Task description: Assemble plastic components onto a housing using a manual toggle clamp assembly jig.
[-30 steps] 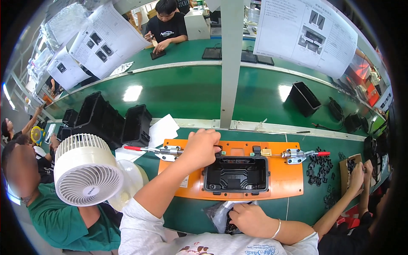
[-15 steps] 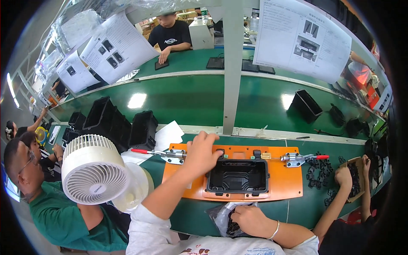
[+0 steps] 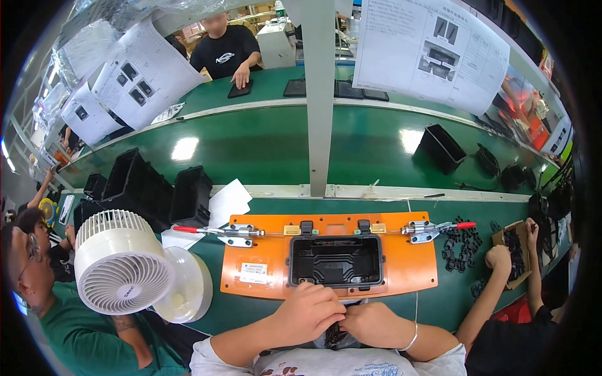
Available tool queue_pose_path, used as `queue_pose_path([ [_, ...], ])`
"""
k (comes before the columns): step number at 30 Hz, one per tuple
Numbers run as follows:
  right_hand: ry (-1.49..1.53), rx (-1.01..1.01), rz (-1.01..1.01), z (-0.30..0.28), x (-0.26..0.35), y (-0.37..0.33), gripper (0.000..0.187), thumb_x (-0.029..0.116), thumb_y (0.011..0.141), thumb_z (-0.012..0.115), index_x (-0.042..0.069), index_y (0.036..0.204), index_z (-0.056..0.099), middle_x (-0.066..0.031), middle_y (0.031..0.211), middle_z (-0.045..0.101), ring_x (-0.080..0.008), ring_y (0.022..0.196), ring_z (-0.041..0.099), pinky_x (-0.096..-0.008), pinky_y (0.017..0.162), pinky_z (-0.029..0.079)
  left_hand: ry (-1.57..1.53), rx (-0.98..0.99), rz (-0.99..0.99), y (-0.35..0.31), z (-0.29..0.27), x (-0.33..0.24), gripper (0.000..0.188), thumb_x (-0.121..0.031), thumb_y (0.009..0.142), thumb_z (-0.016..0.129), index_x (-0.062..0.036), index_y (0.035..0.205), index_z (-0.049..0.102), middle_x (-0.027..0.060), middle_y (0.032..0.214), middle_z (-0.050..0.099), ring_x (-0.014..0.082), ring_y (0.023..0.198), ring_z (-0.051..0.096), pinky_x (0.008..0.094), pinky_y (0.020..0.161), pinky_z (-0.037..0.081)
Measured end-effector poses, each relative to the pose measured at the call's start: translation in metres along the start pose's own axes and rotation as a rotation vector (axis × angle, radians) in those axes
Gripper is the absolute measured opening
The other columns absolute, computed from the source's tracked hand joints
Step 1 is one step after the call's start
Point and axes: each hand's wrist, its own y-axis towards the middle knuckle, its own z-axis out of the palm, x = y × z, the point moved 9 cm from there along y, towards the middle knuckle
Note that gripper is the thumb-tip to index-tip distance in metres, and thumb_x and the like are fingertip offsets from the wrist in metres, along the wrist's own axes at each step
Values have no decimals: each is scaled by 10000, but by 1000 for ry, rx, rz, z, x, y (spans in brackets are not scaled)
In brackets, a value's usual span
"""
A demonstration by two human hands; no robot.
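My left hand [image 3: 310, 313] and my right hand [image 3: 371, 324] meet just in front of the orange fixture [image 3: 411, 266]. Both have curled fingers, pinched close together, and what they hold is too small and hidden to make out. Below them lies a clear plastic bag with small black parts [image 3: 338, 339], partly covered by the hands. A black rectangular box [image 3: 335, 262] sits in the fixture with its open side up. Two black clips [image 3: 306, 227] stand at the box's far edge. Red-handled toggle clamps [image 3: 235, 234] are mounted at the fixture's left and right.
A white fan [image 3: 125, 263] stands at left, with black bins [image 3: 191, 197] and white paper [image 3: 229, 203] behind it. To the right, a co-worker's hands touch a cardboard box [image 3: 523, 241] beside scattered black parts [image 3: 461, 247]. A metal post [image 3: 320, 125] rises behind the fixture.
My left hand has come back from the far left corner of the black box to beside my right hand over the bag. The whole view has shifted slightly.
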Motion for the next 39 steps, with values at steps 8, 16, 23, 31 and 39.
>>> queue_pose_path([
  [8,168,-227,9,-45,-2,3,91,91,737,707,34,784,653,-96,727,614,-230,613,608,-322,565,495,-100,8,-17,0,1,-5,162,-110,774,699,-76,926,656,25,858,580,197,826,569,327,716,397],
  [16,1234,-3,294,-23,-34,7,51,6,820,692,-12,867,680,-15,773,636,-56,678,576,-185,590,465,-144,59,211,13,-9,-18,222,-63,747,676,-42,967,656,65,905,592,222,852,583,335,746,432],
  [23,676,-267,128,-63,-40,20,95,54,780,725,35,864,685,-42,755,652,-123,679,608,-254,613,491,73,-115,146,9,-22,6,206,20,655,648,-49,850,642,69,857,606,249,777,589,345,698,452],
  [31,-192,-724,102,-128,-96,25,145,33,659,764,17,781,687,-87,806,604,-250,726,606,-332,635,497,325,-483,-197,8,-85,98,119,-1,696,712,-45,778,638,63,797,590,254,788,578,352,733,416],
  [39,-32,-700,151,-131,-97,7,376,3,634,773,2,992,660,-124,923,622,-273,824,626,-321,717,512,292,-461,-231,9,-79,117,119,-22,695,727,-51,789,661,47,821,584,245,817,570,364,763,396],
])
